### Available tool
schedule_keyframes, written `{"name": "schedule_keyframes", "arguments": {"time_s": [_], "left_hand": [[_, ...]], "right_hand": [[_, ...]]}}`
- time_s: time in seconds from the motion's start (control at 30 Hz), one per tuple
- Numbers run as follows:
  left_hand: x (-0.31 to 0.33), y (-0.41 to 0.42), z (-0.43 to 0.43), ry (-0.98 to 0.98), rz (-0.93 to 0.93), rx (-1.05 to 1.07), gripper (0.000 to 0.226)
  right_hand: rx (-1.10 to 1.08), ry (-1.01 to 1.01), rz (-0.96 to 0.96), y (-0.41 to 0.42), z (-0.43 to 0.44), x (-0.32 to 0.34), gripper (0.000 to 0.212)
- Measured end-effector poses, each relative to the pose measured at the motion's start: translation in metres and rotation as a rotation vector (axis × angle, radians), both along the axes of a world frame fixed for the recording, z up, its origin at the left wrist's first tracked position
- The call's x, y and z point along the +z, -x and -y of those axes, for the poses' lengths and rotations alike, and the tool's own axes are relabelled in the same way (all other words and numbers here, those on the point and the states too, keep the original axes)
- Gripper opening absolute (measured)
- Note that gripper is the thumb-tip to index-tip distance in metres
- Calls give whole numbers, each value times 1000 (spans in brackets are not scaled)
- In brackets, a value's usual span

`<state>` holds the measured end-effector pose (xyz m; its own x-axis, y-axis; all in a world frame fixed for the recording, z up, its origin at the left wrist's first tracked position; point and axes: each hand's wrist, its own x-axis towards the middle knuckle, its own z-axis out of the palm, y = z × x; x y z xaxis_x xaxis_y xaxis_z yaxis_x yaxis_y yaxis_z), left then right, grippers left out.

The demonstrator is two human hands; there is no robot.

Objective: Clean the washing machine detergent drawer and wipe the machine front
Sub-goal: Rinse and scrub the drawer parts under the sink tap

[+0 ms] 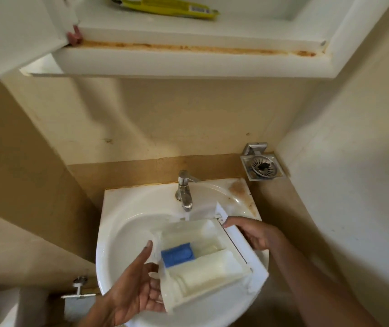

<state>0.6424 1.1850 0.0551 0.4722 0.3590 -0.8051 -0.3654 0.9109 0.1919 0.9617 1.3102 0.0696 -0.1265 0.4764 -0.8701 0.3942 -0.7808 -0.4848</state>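
Fingers (153, 284) of our left hand (133, 286) lie relaxed under the drawer (202, 263), held lengthwise left to right over the sink (122, 232); our right hand (254, 234) grips its right-pointing front panel (258, 263)

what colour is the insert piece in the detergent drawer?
Blue; the insert sits in the white detergent drawer. Head view, the only one.

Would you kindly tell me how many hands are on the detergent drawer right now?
2. The left hand supports the detergent drawer from beneath at its left end; the right hand grips its front panel, over the sink.
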Motion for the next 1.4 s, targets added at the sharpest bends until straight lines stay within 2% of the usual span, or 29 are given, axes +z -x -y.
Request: {"name": "schedule_keyframes", "arguments": {"time_s": [0.07,0.13,0.23,0.4,0.43,0.5,0.53,0.57,0.6,0.63,0.67,0.8,0.93,1.07,1.17,1.4], "left_hand": [[6,-15,8,48,45,-30,78],[9,-30,15,40,-2,-1,61],[7,-42,26,-53,-263,67,51],[9,-61,54,-166,-656,160,28],[7,-68,60,-198,-709,216,24],[8,-83,56,-240,-850,371,29],[12,-84,55,-248,-842,470,29],[18,-83,53,-192,-727,523,27],[29,-84,47,-93,-564,542,35],[27,-82,47,-24,-421,580,59],[31,-82,41,30,-336,622,68],[43,-111,26,-44,-418,692,44],[45,-137,19,-45,-389,794,41],[50,-147,12,-155,-393,806,33],[50,-149,11,-175,-434,793,25],[43,-147,20,-212,-454,775,31]], "right_hand": [[131,39,8,13,-17,-1,71],[236,38,22,27,-30,-4,75],[325,-16,8,41,-46,-15,80],[563,-96,44,63,-63,-25,58],[607,-126,67,68,-64,-27,58],[697,-202,133,77,-66,-31,57],[729,-241,154,80,-67,-33,56],[743,-273,159,82,-68,-34,56],[742,-297,153,83,-69,-34,55],[735,-316,142,84,-69,-36,54],[734,-339,138,84,-70,-36,50],[821,-501,261,79,-80,-38,31],[869,-608,345,73,-91,-38,38],[833,-748,386,70,-100,-33,35],[812,-762,361,68,-103,-28,42],[714,-762,363,62,-91,-33,42]]}}
